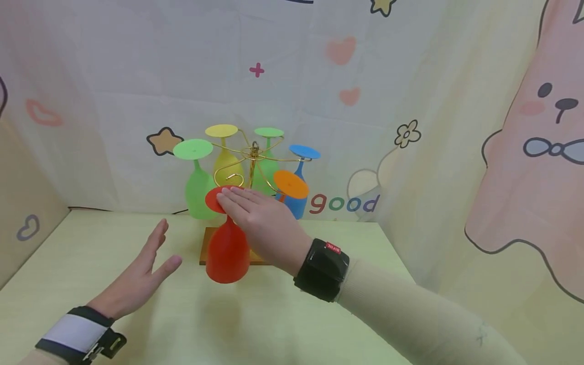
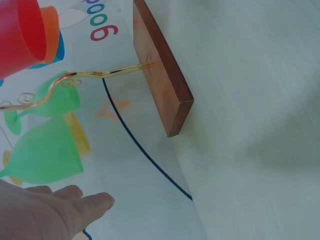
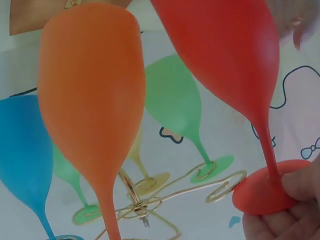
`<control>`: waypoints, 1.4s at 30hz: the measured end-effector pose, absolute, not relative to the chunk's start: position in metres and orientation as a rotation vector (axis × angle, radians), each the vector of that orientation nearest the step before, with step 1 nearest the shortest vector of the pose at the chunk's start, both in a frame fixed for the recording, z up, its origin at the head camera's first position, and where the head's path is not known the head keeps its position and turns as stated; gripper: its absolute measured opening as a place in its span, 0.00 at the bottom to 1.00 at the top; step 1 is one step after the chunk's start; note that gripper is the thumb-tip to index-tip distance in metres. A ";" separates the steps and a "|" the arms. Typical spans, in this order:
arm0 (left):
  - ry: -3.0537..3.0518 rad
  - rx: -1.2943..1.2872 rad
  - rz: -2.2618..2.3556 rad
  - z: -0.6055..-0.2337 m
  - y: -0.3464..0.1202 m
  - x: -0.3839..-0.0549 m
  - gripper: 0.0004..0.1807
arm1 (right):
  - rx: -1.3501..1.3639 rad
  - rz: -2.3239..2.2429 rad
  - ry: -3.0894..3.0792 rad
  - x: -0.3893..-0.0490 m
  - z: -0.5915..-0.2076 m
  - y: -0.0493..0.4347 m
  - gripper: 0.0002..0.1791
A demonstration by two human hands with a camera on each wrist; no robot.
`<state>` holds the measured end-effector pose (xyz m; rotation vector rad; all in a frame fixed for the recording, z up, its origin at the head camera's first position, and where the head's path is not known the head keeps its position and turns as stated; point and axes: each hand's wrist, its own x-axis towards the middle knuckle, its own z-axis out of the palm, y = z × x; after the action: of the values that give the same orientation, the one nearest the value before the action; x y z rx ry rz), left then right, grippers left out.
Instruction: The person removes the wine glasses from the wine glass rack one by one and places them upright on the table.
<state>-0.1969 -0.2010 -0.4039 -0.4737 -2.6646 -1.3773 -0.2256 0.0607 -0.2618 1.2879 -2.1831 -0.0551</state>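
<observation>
My right hand (image 1: 269, 223) pinches the round foot of a red plastic wine glass (image 1: 228, 253), which hangs upside down. In the right wrist view, the thumb (image 3: 302, 182) lies on the stem side of the foot and the fingers lie on the other face. Beside that foot is the curled end of one arm of a gold wire glass rack (image 3: 225, 185). My left hand (image 1: 137, 279) is held with straight fingers and thumb apart, left of the red glass and holding nothing. Next to it in the left wrist view hangs a green wine glass (image 2: 47, 152).
Further upside-down glasses hang round the rack: yellow (image 1: 228, 170), a second green (image 1: 266, 172), blue (image 1: 298, 205) and orange (image 1: 291, 184). The rack's wooden base (image 2: 167, 75) stands on the pale table (image 1: 182, 324). A printed cloth (image 1: 292, 50) encloses the back and sides.
</observation>
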 end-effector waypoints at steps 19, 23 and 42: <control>-2.621 -0.526 -1.317 -0.395 -0.206 -0.189 0.43 | 1.011 0.790 -2.759 -0.223 -0.339 0.081 0.10; -2.610 -0.583 -1.230 -0.386 -0.202 -0.184 0.45 | 0.852 1.149 -2.955 -0.229 -0.369 0.087 0.10; -2.302 -1.067 -0.484 -0.352 -0.137 -0.156 0.52 | 0.222 2.800 -2.779 -0.254 -0.431 0.117 0.25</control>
<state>-0.1564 -0.1371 -0.3519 -1.0667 -2.3025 -0.4839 -0.2544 0.1166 -0.4310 0.2217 -2.7788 2.8005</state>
